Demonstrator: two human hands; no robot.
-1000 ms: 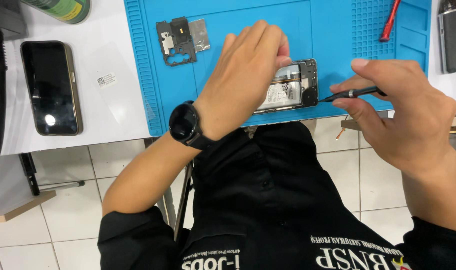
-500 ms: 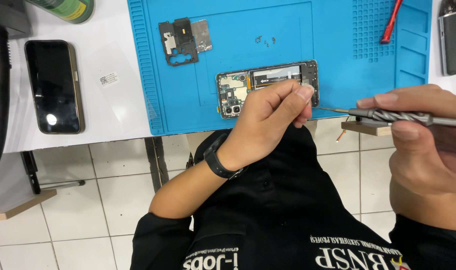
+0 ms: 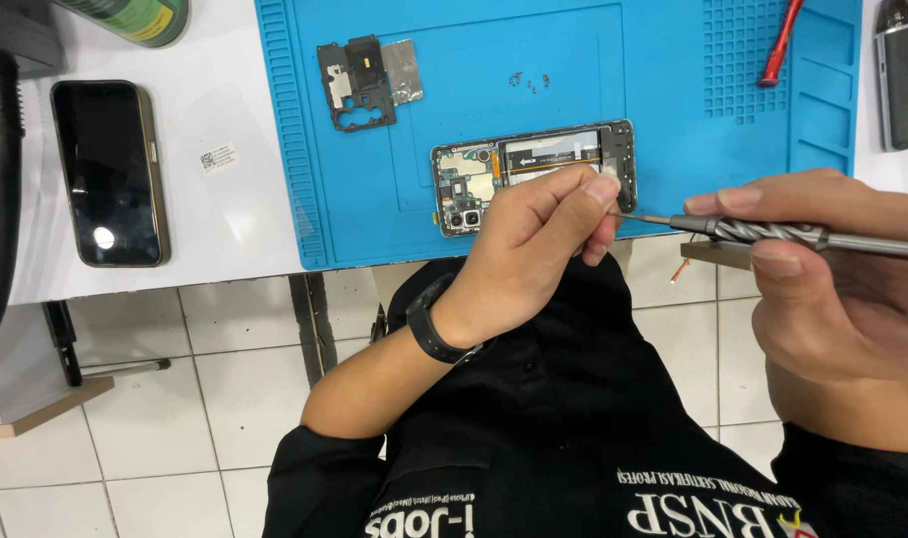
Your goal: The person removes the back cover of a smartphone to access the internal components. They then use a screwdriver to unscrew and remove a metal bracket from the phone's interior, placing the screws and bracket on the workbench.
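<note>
A slim metal screwdriver (image 3: pixel 773 235) is gripped in the right hand (image 3: pixel 833 279), pinched between the thumb and forefinger, with its knurled shaft laid level and its fine tip pointed toward the left hand (image 3: pixel 534 249). The left hand is curled, its fingertips (image 3: pixel 602 189) brought together right at the screwdriver's tip, as if something tiny were pinched there; whether anything is actually held cannot be told. The opened phone (image 3: pixel 534 169), its back removed and its boards and cables exposed, is lain on the blue work mat (image 3: pixel 374 219), just beyond the left fingertips and partly covered by them. Farther up the mat from the opened phone, a few small screws (image 3: pixel 529 80) are scattered, and a removed black cover piece (image 3: pixel 359 85) is seen to the upper left. A red-handled tool (image 3: pixel 778 45) is lain to the upper right. Off the mat, well to the left of the opened phone, a dark intact phone (image 3: pixel 110 169) is rested on the white table (image 3: pixel 225 219).
</note>
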